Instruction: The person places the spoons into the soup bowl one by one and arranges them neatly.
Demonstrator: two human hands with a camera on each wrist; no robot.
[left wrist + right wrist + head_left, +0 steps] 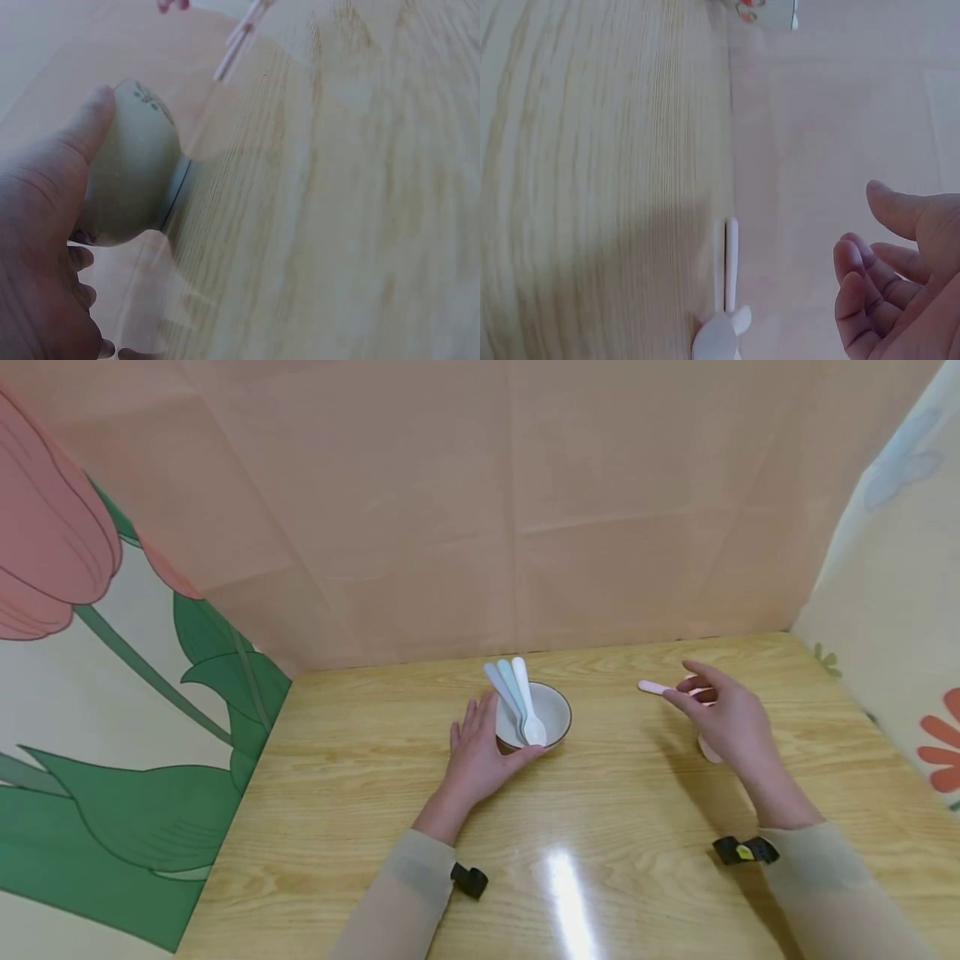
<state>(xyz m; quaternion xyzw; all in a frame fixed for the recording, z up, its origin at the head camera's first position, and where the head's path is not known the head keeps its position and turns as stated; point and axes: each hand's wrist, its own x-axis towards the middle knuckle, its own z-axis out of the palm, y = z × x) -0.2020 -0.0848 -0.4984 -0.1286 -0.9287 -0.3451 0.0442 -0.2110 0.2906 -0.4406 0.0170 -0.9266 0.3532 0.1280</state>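
My left hand (480, 756) holds a white bowl (553, 706) with a dark rim, its thumb at the near edge and its fingers along the left side. Three spoons lean inside it: a lavender one (500, 685), a pale green one (507, 677) and a white one (524, 689). The left wrist view shows the thumb against the outside of the bowl (139, 172), which has a floral print. To the right, my right hand (731, 718) hovers over pale pink spoons (652, 687) on the table, partly hidden by it. Its loosely bent fingers hold nothing in the right wrist view.
The wood-grain table (360, 827) ends at a plain peach cloth (405, 527) at the back. A tulip-print panel (150, 810) borders the left side, and a flower-print panel (900, 610) borders the right.
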